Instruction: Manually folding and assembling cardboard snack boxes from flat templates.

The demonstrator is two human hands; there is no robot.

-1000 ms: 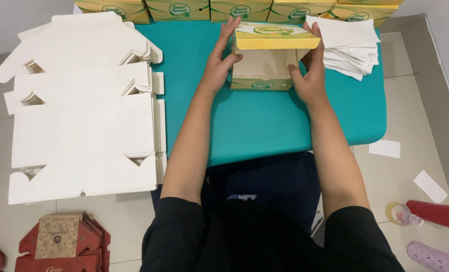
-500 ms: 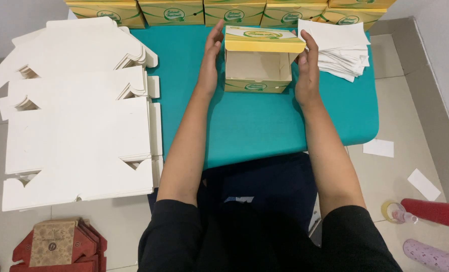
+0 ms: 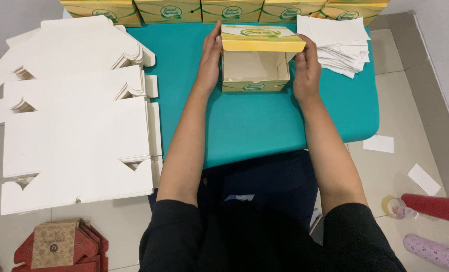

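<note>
Gripping the yellow box point(image 3: 255, 73) from both sides on the teal table point(image 3: 265, 126), left hand point(image 3: 210, 58) and right hand point(image 3: 306, 68) press flat against its walls, lid raised, finished boxes point(image 3: 184, 10) lined up beyond

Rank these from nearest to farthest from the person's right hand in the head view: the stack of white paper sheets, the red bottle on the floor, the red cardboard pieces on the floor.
From the right hand:
1. Stack of white paper sheets, just beyond the hand on the teal table's right end.
2. Red bottle, on the floor at lower right.
3. Red cardboard pieces, on the floor at lower left, across the person's body.
</note>
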